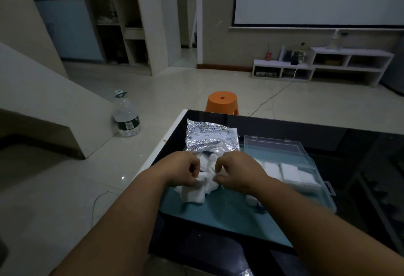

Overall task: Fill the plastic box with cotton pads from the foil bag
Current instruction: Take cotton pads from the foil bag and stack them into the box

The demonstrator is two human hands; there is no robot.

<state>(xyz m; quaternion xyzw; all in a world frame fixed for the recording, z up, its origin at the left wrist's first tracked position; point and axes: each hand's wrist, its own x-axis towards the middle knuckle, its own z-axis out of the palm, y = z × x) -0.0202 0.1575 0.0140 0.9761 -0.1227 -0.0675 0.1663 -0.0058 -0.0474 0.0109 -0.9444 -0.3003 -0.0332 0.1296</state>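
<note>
Dim table (218,216): left hand (182,169) and right hand (237,171), each grip pinching soft, featherlight cotton pads (200,190); hold their edges

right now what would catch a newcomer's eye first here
Two hands, left hand and right hand, pinch a heap of cotton pads at the dark table's near edge. Behind them lies a shiny foil bag; the open plastic box beside it holds pads.

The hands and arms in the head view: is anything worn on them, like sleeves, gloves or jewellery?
Nothing is worn. The left hand and right hand are bare, with no gloves, rings or watch. Both forearms are uncovered as far as the frame shows; no sleeve is visible.
</note>
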